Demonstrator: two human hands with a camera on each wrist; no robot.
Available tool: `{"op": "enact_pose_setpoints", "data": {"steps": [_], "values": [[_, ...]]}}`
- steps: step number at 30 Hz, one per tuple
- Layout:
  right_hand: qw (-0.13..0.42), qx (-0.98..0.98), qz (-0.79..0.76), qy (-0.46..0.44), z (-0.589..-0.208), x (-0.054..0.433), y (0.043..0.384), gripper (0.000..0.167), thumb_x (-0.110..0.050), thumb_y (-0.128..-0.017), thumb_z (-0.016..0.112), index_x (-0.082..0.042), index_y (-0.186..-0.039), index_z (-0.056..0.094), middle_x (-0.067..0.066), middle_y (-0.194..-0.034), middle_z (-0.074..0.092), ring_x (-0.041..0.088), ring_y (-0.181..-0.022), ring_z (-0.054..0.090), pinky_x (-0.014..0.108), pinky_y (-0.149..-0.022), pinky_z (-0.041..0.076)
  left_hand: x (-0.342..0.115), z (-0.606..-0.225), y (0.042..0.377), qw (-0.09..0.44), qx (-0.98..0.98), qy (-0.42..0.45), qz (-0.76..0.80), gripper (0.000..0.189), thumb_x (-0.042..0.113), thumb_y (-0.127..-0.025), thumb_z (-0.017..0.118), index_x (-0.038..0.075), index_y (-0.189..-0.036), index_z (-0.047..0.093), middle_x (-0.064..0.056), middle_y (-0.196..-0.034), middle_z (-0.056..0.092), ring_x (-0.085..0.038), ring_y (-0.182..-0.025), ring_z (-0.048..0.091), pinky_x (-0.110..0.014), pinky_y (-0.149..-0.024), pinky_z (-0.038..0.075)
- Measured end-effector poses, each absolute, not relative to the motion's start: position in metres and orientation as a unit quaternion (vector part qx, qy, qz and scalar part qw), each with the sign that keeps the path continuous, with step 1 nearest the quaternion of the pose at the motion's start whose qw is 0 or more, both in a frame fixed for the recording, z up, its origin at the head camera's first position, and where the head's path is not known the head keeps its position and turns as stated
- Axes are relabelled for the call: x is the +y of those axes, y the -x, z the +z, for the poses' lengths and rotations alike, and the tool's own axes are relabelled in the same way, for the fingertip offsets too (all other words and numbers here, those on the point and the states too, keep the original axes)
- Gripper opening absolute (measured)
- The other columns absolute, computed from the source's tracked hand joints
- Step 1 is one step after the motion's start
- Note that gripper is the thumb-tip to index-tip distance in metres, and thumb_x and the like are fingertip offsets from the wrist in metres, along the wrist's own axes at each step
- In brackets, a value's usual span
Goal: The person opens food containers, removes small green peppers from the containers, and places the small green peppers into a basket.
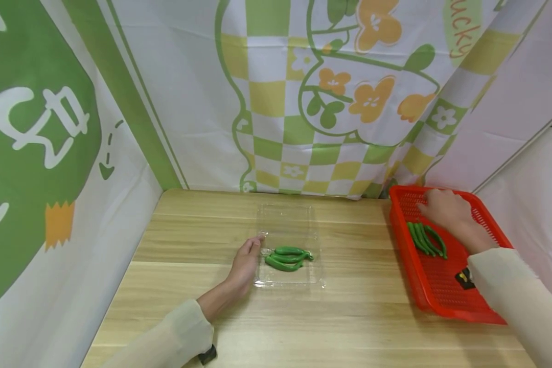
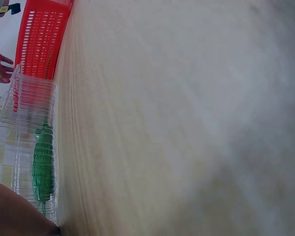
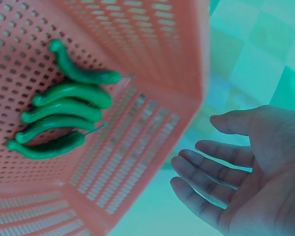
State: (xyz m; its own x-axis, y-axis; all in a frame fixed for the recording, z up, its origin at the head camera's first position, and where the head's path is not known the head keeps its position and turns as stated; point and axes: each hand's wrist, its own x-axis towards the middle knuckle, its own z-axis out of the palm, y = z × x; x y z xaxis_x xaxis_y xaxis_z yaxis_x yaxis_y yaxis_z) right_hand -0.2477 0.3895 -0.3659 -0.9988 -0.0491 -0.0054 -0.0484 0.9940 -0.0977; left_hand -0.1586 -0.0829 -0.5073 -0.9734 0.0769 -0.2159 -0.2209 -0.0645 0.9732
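Note:
My left hand [image 1: 245, 266] is at the left rim of a clear plastic clamshell box [image 1: 310, 276], its thumb and fingers holding the edge. The box lies with its lid laid back, and green chili peppers [image 1: 289, 259] rest side by side in its near half. In the left wrist view the peppers [image 2: 43, 164] show through the ribbed plastic wall. My right hand [image 1: 447, 208] is over the far end of a red basket [image 1: 407, 266]. Its fingers are spread and loosely bent with nothing between them in the right wrist view. Several more green chili peppers [image 3: 64, 110] lie on the basket floor.
The basket stands at the right end of the wooden table [image 1: 349, 317], with raised perforated walls. A patterned curtain [image 1: 299, 128] hangs along the back edge, and white and green cloth [image 1: 133, 214] closes off the left side.

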Motion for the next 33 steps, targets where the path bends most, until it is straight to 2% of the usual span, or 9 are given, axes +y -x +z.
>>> {"op": "enact_pose_setpoints", "data": {"steps": [8, 16, 20, 24, 29, 33], "values": [[-0.006, 0.998, -0.038, 0.054, -0.362, 0.354, 0.244, 0.035, -0.027, -0.100, 0.061, -0.012, -0.069, 0.053, 0.014, -0.069, 0.060, 0.042, -0.064, 0.063, 0.056, -0.047, 0.049, -0.082, -0.508, 0.158, 0.101, 0.675, 0.052, 0.729, 0.045, 0.017, -0.117, 0.031, -0.003, -0.156, 0.042, -0.025, -0.169, 0.031, -0.044, -0.160, 0.018, -0.059, -0.132, 0.012], [-0.043, 0.994, -0.023, 0.101, -0.365, 0.316, 0.240, 0.027, -0.022, -0.096, 0.068, -0.010, -0.073, 0.059, 0.019, -0.074, 0.066, 0.049, -0.068, 0.067, 0.060, -0.046, 0.052, -0.082, -0.508, 0.157, 0.102, 0.674, 0.050, 0.730, 0.046, 0.018, -0.117, 0.031, -0.003, -0.156, 0.041, -0.025, -0.169, 0.031, -0.045, -0.160, 0.018, -0.059, -0.132, 0.013], [-0.048, 0.992, -0.022, 0.115, -0.365, 0.302, 0.238, 0.028, -0.019, -0.094, 0.064, -0.012, -0.068, 0.056, 0.013, -0.069, 0.063, 0.042, -0.062, 0.065, 0.056, -0.044, 0.052, -0.082, -0.508, 0.158, 0.102, 0.673, 0.054, 0.730, 0.046, 0.019, -0.117, 0.031, -0.002, -0.156, 0.042, -0.024, -0.169, 0.032, -0.043, -0.160, 0.019, -0.058, -0.132, 0.013], [-0.046, 0.990, -0.023, 0.131, -0.365, 0.289, 0.235, 0.030, -0.018, -0.094, 0.066, -0.013, -0.067, 0.053, 0.007, -0.064, 0.057, 0.034, -0.057, 0.061, 0.050, -0.043, 0.051, -0.082, -0.508, 0.159, 0.099, 0.678, 0.056, 0.726, 0.046, 0.020, -0.117, 0.032, -0.003, -0.155, 0.043, -0.025, -0.168, 0.033, -0.044, -0.160, 0.020, -0.058, -0.132, 0.014], [-0.050, 0.988, -0.031, 0.145, -0.363, 0.275, 0.232, 0.023, -0.019, -0.095, 0.070, -0.010, -0.075, 0.061, 0.007, -0.065, 0.059, 0.033, -0.059, 0.062, 0.050, -0.045, 0.052, -0.082, -0.508, 0.159, 0.099, 0.677, 0.056, 0.727, 0.045, 0.019, -0.117, 0.032, -0.003, -0.155, 0.043, -0.025, -0.168, 0.033, -0.043, -0.160, 0.020, -0.057, -0.132, 0.014], [-0.049, 0.986, -0.027, 0.159, -0.366, 0.262, 0.230, 0.016, -0.020, -0.096, 0.071, -0.005, -0.098, 0.075, 0.013, -0.080, 0.071, 0.036, -0.065, 0.067, 0.051, -0.045, 0.054, -0.082, -0.508, 0.159, 0.098, 0.678, 0.056, 0.726, 0.045, 0.019, -0.117, 0.032, -0.004, -0.155, 0.042, -0.025, -0.169, 0.032, -0.044, -0.160, 0.020, -0.058, -0.132, 0.014]]}}
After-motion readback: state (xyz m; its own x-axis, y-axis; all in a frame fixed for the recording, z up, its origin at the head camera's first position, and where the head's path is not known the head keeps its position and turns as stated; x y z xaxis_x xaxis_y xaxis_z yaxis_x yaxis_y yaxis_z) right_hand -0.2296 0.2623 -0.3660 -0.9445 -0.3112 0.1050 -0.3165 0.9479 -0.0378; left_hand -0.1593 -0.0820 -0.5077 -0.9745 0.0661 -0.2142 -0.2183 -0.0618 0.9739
